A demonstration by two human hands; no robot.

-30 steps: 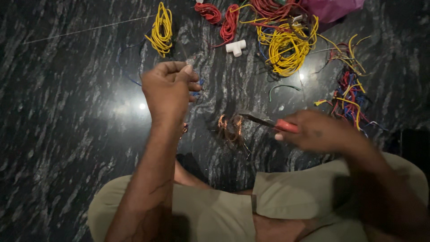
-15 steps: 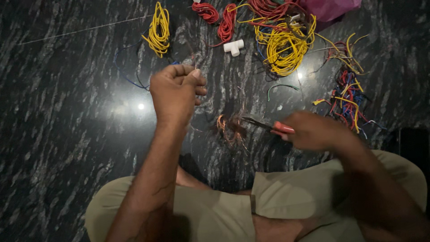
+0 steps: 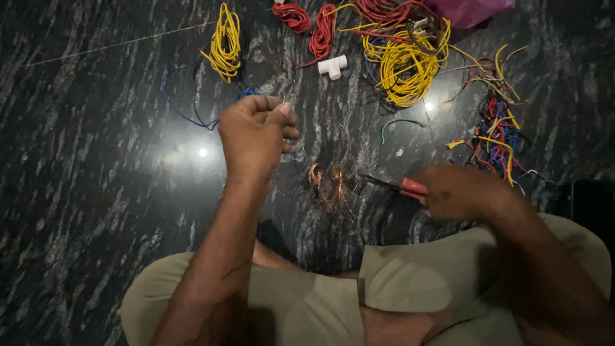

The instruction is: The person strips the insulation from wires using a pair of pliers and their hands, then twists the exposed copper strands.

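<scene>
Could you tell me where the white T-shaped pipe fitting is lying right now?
In the head view the white T-shaped pipe fitting lies on the dark floor near the top, between the red wire coil and the yellow wire tangle.

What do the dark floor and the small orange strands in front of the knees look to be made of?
Dark floor: likely polished stone, with pale veins and mirror-like light spots. Orange strands: probably bare copper wire, with a thin, metallic orange glint.

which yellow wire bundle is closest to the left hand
The small yellow coil, lying alone up and left of the left hand. The big yellow tangle sits farther right, mixed with red wires.
</scene>
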